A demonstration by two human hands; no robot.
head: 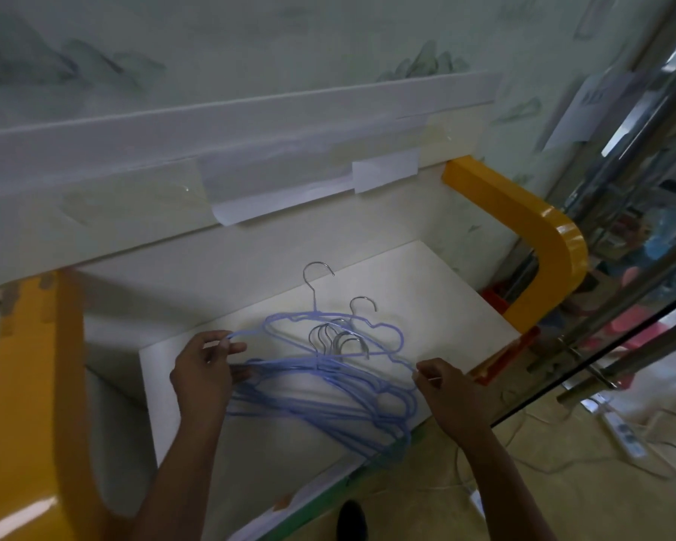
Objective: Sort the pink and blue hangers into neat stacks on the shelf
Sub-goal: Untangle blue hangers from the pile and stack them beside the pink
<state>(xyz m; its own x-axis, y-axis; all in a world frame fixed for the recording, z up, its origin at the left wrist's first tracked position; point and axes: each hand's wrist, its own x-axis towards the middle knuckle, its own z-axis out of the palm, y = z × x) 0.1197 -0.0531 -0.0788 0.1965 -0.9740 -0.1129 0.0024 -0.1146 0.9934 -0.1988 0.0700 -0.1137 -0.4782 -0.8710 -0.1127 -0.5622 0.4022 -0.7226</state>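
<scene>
Several blue hangers [328, 404] with silver hooks lie in a loose pile on the white shelf [445, 298]. One blue hanger [387, 329] sits higher than the pile, its hook pointing toward the back wall. My left hand [205, 374] pinches that hanger's left end between thumb and fingers. My right hand [441, 388] pinches its right end. No pink hanger is in view.
Yellow curved side panels [539, 236] frame the shelf on the left and right. An upper white shelf [211, 142] with taped paper overhangs the back. A glass door with steel bars [633, 267] stands at the right. Cables and a power strip [621, 431] lie on the floor.
</scene>
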